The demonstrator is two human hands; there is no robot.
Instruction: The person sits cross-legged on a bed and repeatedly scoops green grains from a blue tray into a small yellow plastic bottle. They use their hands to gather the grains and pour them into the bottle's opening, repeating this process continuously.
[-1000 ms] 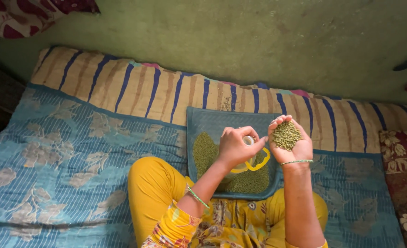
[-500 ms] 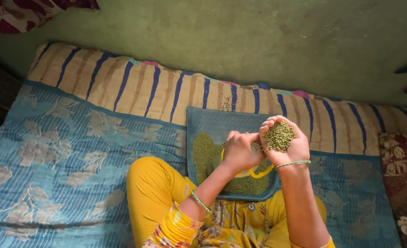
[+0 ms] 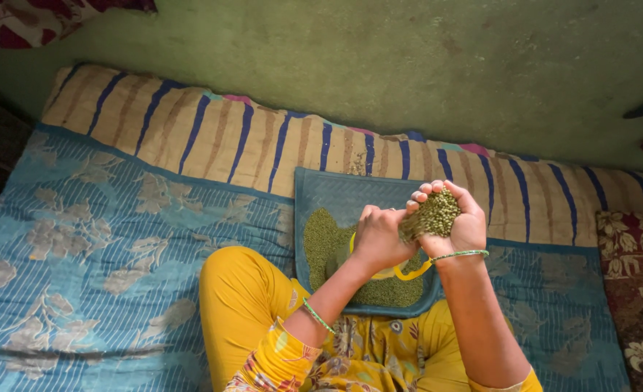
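My right hand (image 3: 458,221) is cupped and tilted to the left, full of small green beans (image 3: 433,214) that spill from its edge. My left hand (image 3: 378,236) is closed around a clear container (image 3: 387,270) with a yellow band, held right beside the pouring hand; most of the container is hidden by the hand. Both hands hover over a blue-green woven tray (image 3: 336,190) that carries a heap of the same green beans (image 3: 323,236). The tray rests in front of my yellow-clad knees.
A blue floral sheet (image 3: 96,239) covers the bed, with a tan cloth with blue stripes (image 3: 212,141) along the green wall (image 3: 379,65). A dark red floral cushion (image 3: 641,290) lies at the right edge.
My right hand has moved left toward my left hand and tipped, so the beans now spill from it. My left hand has stayed closed on the container.
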